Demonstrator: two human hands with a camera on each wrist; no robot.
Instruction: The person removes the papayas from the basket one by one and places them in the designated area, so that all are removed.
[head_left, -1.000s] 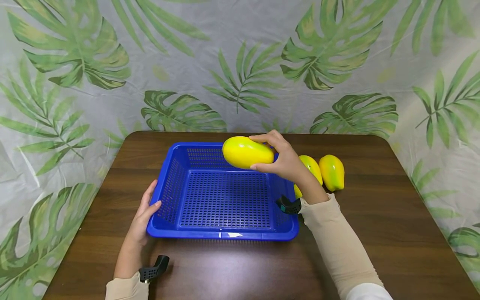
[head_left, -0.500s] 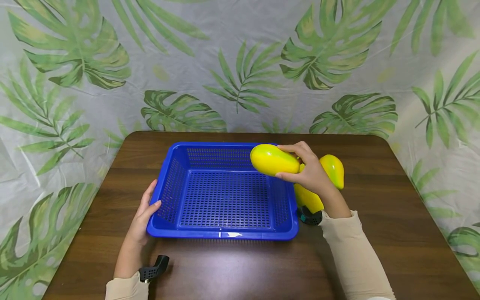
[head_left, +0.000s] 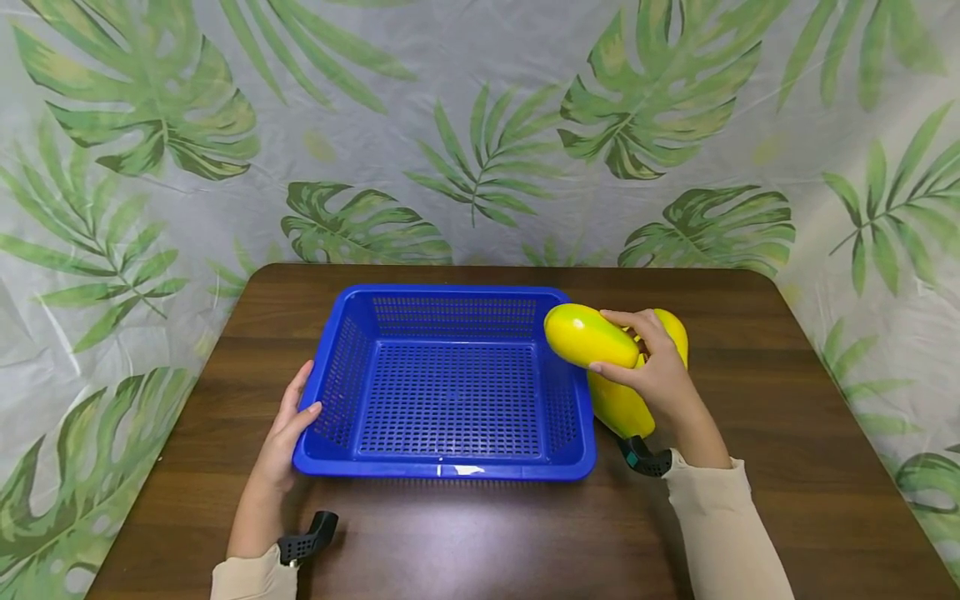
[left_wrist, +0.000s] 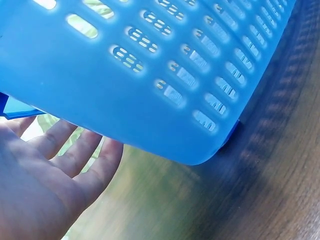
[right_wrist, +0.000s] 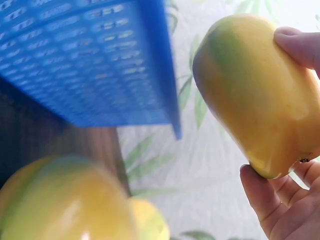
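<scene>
My right hand (head_left: 660, 367) holds a yellow papaya (head_left: 588, 335) with a green streak, level with the basket's right rim. In the right wrist view, the thumb lies on one side of this papaya (right_wrist: 260, 95) and the fingers reach round its stem end. On the far left, my left hand (head_left: 285, 429) grips the side rim of a blue plastic basket (head_left: 450, 468), thumb over the rim. The left wrist view has the fingers of that hand (left_wrist: 45, 185) under the rim, outside the perforated wall (left_wrist: 125, 105). Nothing lies inside the basket.
Right of the basket, another yellow papaya (head_left: 621, 406) lies on the brown wooden table (head_left: 765, 400). One more papaya (head_left: 677, 329) is partly hidden behind my right hand. A leaf-patterned cloth (head_left: 510, 225) hangs behind the table. Each wrist wears a black camera mount (head_left: 307, 542).
My right hand has carried the papaya right and towards me, from over the basket to its right rim. The left hand and basket have stayed in place.
</scene>
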